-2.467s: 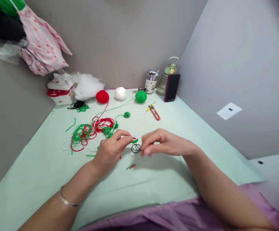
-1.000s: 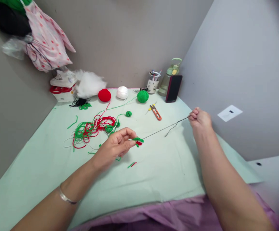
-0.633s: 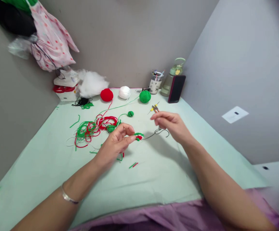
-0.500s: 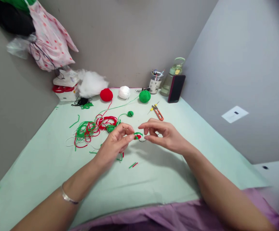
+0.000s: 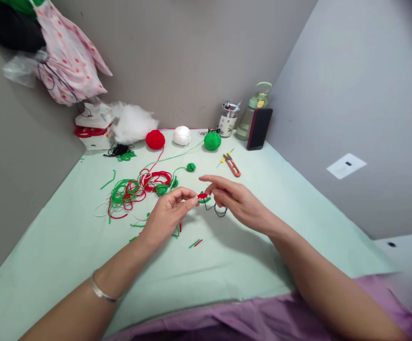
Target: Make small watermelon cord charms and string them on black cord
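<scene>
My left hand (image 5: 168, 213) pinches a small red and green crocheted piece (image 5: 203, 196) above the pale green table cover (image 5: 227, 255). My right hand (image 5: 234, 199) is close against the piece from the right, fingers loosely bent, with a thin black thread (image 5: 218, 209) looping below them. I cannot make out a needle in those fingers. A tangle of green and red yarn (image 5: 134, 189) lies just left of my left hand.
Along the back stand red (image 5: 155, 139), white (image 5: 181, 135) and green (image 5: 212, 141) yarn balls, white stuffing (image 5: 132, 124), a pen cup (image 5: 227, 124), a bottle (image 5: 253, 111) and a dark phone (image 5: 259, 129). Orange thread snips (image 5: 233, 166) lie behind my right hand. Grey walls close both sides.
My right hand had pulled the black thread far out to the right, then came back to the crocheted piece. My left hand kept its pinch almost in place.
</scene>
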Demonstrator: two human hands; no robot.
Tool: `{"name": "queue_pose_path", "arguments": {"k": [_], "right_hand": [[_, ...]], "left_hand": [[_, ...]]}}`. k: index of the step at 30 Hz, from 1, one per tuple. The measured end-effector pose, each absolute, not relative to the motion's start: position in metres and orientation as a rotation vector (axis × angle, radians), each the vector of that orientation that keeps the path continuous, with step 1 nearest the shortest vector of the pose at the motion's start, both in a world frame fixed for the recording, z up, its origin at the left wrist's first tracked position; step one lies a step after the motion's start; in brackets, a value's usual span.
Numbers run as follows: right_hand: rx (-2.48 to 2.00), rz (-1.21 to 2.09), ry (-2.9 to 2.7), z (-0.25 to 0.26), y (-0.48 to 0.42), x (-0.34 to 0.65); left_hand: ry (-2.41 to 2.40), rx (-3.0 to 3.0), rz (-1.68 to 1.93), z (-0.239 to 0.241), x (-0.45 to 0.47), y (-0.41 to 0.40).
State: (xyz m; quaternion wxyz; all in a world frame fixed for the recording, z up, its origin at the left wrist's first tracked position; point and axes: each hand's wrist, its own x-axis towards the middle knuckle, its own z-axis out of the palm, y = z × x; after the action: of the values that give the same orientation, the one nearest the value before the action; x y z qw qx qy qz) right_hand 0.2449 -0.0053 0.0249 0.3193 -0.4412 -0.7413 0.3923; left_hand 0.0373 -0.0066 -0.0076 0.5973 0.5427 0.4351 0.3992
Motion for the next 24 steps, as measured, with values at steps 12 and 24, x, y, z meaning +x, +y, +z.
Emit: {"name": "queue_pose_path", "arguments": {"k": [12,24], "right_hand": [[-1.053,0.476,-2.095,0.0285,-0.0117,0.2464],[-1.11,0.449,-2.203,0.0248,-0.0125,0.2436]], "left_hand": [[1.062,1.213,0.978,-0.0088,0.0351,-0.0058],[1.05,1.222,0.968,-0.0086,0.0366,-0.0052]]}}
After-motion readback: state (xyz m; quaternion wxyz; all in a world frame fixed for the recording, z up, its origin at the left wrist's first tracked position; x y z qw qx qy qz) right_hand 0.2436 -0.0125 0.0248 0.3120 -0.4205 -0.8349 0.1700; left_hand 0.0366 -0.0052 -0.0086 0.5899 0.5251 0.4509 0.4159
